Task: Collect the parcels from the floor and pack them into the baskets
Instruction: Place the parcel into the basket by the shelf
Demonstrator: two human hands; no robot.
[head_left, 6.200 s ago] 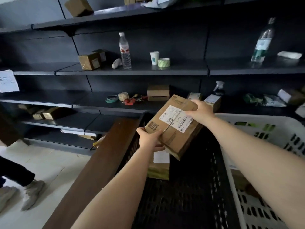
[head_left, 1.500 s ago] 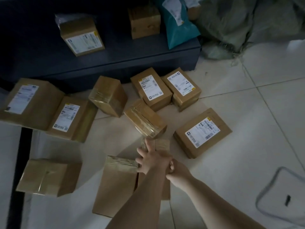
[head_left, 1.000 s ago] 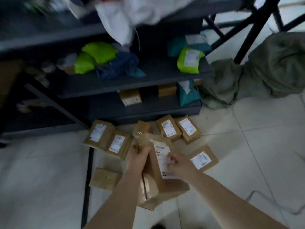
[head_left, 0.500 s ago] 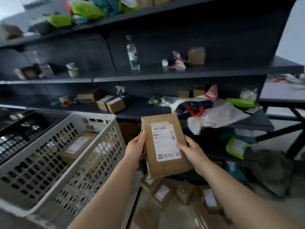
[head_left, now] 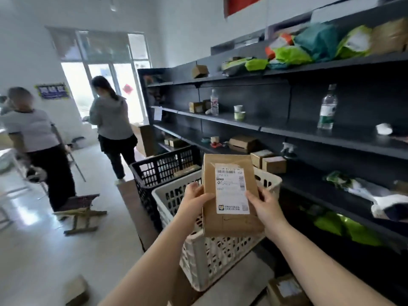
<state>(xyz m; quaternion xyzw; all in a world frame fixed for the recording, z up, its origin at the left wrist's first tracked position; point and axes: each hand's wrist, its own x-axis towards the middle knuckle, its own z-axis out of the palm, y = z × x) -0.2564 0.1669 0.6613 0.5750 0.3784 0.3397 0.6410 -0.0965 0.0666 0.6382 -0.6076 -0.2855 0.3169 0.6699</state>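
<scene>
Head view: only view on offer.
Parcel [head_left: 229, 195]: brown carton, upright, white label facing the camera, held dead centre above the near rim of the white basket.
Left hand [head_left: 194, 200]: at 9 o'clock of the parcel, fingers curled round its left edge, thumb on the front face.
Right hand [head_left: 266, 204]: at 3 o'clock of the parcel, thumb pinching across the label, fingers wrapped behind (fingertips hidden).
White basket [head_left: 174, 191]: just beneath and behind the parcel; contents mostly hidden by the carton.
Black basket [head_left: 154, 171]: at 11 o'clock of the white one, touching or nearly so; something flat and brown visible inside.
Shelving [head_left: 298, 133]: dark racks from 12 to 3 o'clock, carrying bottles, cups, small boxes and green mailers.
Floor parcels: one carton [head_left: 76, 290] at 7 o'clock, another [head_left: 287, 292] at 5 o'clock, both on the tiles.
Bystanders: two people [head_left: 112, 122] standing at 10 o'clock, well apart from the baskets.
Progress (a judgement): partway only. Current parcel lifted but not yet dropped in; at least two left on the floor, possibly more out of frame.
</scene>
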